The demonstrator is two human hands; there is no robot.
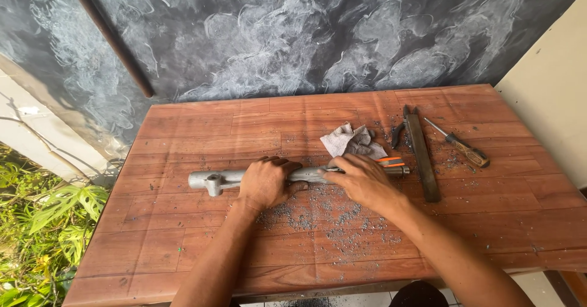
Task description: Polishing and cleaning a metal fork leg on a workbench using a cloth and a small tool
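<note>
Gripping the metal tube [299,175] lying across the table [183,246], our left hand [266,182] wraps its middle.
Our right hand [364,182] closes on a thin tool at the tube's 3 o'clock end. We judge it heavy, stiff, gritty with shavings [330,221]; mid-body holds best.

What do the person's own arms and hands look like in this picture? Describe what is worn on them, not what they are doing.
Both forearms are bare from the bottom edge of the picture up to the hands: no sleeves show. The left hand and the right hand wear no gloves. No watch, ring or bracelet can be seen. The fingers and knuckles look smudged with grime.
</note>
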